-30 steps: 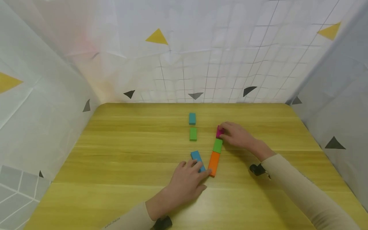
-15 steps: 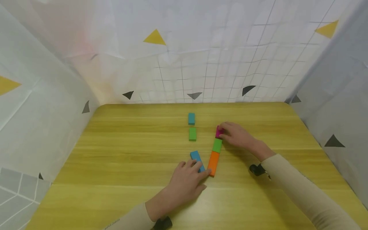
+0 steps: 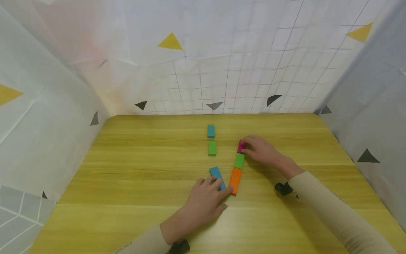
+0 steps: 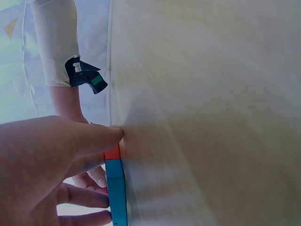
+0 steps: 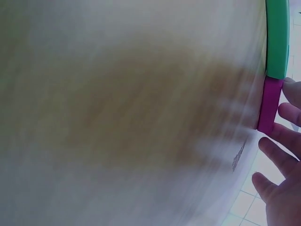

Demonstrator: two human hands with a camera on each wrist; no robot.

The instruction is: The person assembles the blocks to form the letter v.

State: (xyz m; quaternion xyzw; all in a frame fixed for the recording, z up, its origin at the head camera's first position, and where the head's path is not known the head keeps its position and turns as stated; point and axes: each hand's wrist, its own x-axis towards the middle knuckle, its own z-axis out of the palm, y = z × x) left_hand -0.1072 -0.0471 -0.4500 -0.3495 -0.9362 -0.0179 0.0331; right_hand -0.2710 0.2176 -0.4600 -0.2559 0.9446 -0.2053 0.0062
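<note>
1. On the wood-grained table [image 3: 127, 190], the right hand [image 3: 259, 150] pinches a smooth magenta block [image 3: 240, 146].
2. Its long axis points away, slightly rightward, beyond the green block [image 3: 239, 161].
3. The left hand [image 3: 204, 204], fingers loose, touches the oblong blue block [image 3: 216, 172], slanted far-left.

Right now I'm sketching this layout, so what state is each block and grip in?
left grip, fingers resting on blue block
right grip, holding magenta block
blue block, slanted, partly covered
orange block, touching near green block
near green block, between orange and magenta
magenta block, touching near green block
far green block, lying apart, untouched
teal block, lying apart, untouched
</note>
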